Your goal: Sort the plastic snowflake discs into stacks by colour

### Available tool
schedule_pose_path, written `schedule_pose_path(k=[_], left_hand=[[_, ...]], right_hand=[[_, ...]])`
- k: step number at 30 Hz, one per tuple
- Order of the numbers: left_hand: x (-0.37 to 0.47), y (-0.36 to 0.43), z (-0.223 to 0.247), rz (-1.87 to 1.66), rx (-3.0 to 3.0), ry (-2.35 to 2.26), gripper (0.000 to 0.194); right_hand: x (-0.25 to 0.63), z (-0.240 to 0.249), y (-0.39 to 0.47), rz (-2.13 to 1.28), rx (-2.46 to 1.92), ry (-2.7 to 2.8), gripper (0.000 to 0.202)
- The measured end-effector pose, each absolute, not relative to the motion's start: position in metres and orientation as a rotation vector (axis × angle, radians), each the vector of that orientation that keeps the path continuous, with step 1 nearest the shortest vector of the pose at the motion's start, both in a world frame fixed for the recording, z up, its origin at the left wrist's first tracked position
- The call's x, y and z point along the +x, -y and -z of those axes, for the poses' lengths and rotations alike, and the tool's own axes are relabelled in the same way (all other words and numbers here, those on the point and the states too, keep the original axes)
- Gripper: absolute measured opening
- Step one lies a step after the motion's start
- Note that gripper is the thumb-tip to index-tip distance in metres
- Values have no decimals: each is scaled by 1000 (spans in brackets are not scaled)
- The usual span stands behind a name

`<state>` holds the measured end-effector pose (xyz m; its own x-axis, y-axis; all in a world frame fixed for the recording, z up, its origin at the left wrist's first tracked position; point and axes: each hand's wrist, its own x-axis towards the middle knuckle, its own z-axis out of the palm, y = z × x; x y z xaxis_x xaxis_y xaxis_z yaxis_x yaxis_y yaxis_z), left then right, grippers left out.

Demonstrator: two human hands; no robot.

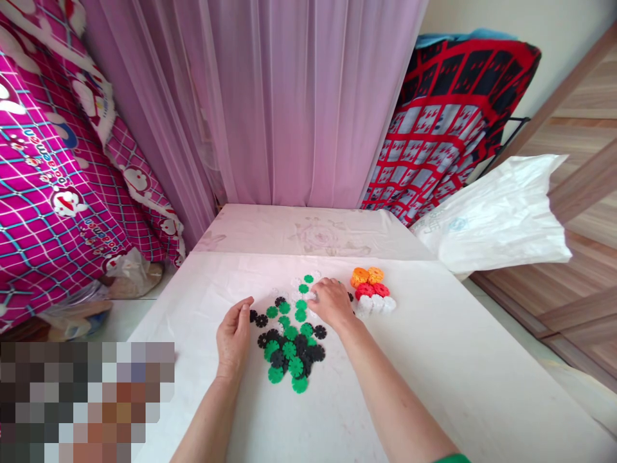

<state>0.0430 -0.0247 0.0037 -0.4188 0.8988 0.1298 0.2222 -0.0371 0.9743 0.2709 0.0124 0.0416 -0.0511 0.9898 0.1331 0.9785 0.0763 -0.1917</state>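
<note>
A loose heap of green snowflake discs (pixel 289 350) and black snowflake discs (pixel 315 352) lies on the table, with some white ones scattered behind it. My left hand (pixel 234 337) rests on edge at the heap's left side, fingers loosely curved and holding nothing visible, close to a black disc (pixel 261 320). Over the far right part of the pile, my right hand (pixel 331 302) has its fingers bent down and pinched at a white snowflake disc (pixel 311 296); the fingertips are partly hidden. Green discs (pixel 301 315) lie just left of that hand.
Right of the heap sit sorted groups: orange discs (pixel 367 276), red discs (pixel 372 290) and a row of white discs (pixel 377 303). A white plastic bag (pixel 506 215) hangs by the right edge of the cloth-covered table (pixel 434 360). Purple curtains (pixel 299 103) hang behind.
</note>
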Motion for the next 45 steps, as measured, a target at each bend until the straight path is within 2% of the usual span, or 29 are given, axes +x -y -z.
schedule_pose_path(k=[8,18,27,45], left_hand=[[42,23,0,-1480,1192,-1667,36],[43,25,-3,-1470,1211,-1670,35],[44,26,-6,-1472,1210,-1668,35],[37,22,6,-1412,1318,-1697,33]], right_hand=[[285,-53,22,-415,-2098,1968,24],[271,-50,27,-352,-2152,2042,24],[269,-44,33,-391,-2125,1964,15],[269,-24,37,-350,-2011,1854,26]])
